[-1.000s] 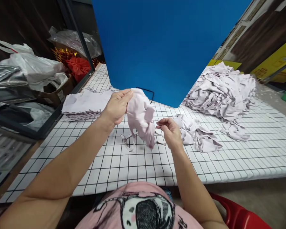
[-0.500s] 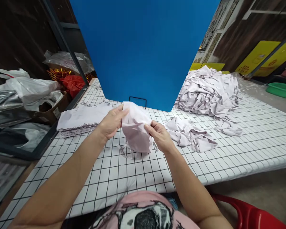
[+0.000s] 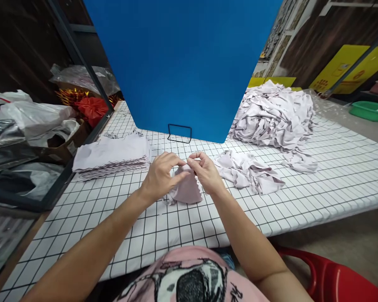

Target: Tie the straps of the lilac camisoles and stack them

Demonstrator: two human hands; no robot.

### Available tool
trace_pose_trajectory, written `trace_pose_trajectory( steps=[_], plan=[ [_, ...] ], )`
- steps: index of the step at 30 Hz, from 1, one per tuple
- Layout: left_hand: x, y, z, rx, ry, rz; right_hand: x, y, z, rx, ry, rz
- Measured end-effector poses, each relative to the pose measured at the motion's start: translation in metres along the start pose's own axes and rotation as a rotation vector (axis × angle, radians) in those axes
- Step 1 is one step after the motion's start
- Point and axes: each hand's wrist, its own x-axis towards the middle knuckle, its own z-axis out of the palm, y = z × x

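Note:
A small pale lilac cloth piece (image 3: 186,191) hangs between both hands just above the checked table (image 3: 164,226). My left hand (image 3: 161,177) pinches its top edge from the left. My right hand (image 3: 206,173) pinches the same edge from the right, fingertips nearly meeting. A thin strip of the cloth trails onto the table under my left hand. To the left lies a neat flat stack of the same cloth (image 3: 111,155). A small crumpled heap (image 3: 247,172) lies just right of my right hand.
A big loose pile of lilac cloth (image 3: 275,115) fills the back right of the table. A blue panel (image 3: 182,67) stands at the back with a black wire stand (image 3: 179,133). Bags and a shelf frame (image 3: 34,121) crowd the left; a red chair (image 3: 330,281) is lower right.
Both hands have come down and together with the cloth piece, which was held higher and spread out before. My right hand moved from its side edge to its top.

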Motion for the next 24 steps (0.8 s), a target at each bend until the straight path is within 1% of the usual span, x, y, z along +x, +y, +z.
trace_pose_trajectory(
  steps=[2,4,6,7,8,10,12,14,16,18,21,24],
  plan=[
    [0.001,0.0,0.006,0.006,0.02,-0.014,0.0,0.0,0.002,-0.008,0.004,-0.011],
    [0.001,-0.002,0.008,-0.001,0.027,-0.044,-0.002,0.001,0.002,-0.028,-0.004,-0.015],
    [0.002,-0.002,0.004,-0.038,0.021,-0.087,-0.006,0.004,0.001,-0.065,-0.036,-0.035],
    [0.003,-0.001,0.0,-0.076,0.016,-0.121,-0.007,0.005,-0.001,-0.087,-0.074,-0.047],
    [0.006,0.0,-0.006,-0.126,0.018,-0.162,-0.009,0.007,-0.004,-0.117,-0.132,-0.057],
    [0.013,0.004,-0.023,-0.234,0.06,-0.231,-0.013,0.012,-0.011,-0.252,-0.314,-0.077],
    [0.021,0.008,-0.045,-0.294,0.16,-0.24,-0.017,0.017,-0.021,-0.482,-0.499,-0.113],
    [0.029,0.01,-0.069,-0.27,0.296,-0.192,-0.02,0.022,-0.031,-0.706,-0.599,-0.176],
    [0.033,0.009,-0.091,-0.159,0.414,-0.166,-0.021,0.025,-0.04,-0.833,-0.617,-0.237],
    [0.033,0.003,-0.107,-0.031,0.479,-0.189,-0.021,0.023,-0.046,-0.892,-0.605,-0.273],
    [0.029,-0.01,-0.123,0.125,0.494,-0.242,-0.019,0.007,-0.053,-0.96,-0.534,-0.284],
    [0.022,-0.02,-0.134,0.213,0.506,-0.279,-0.021,-0.021,-0.061,-1.005,-0.44,-0.266]
  ],
)
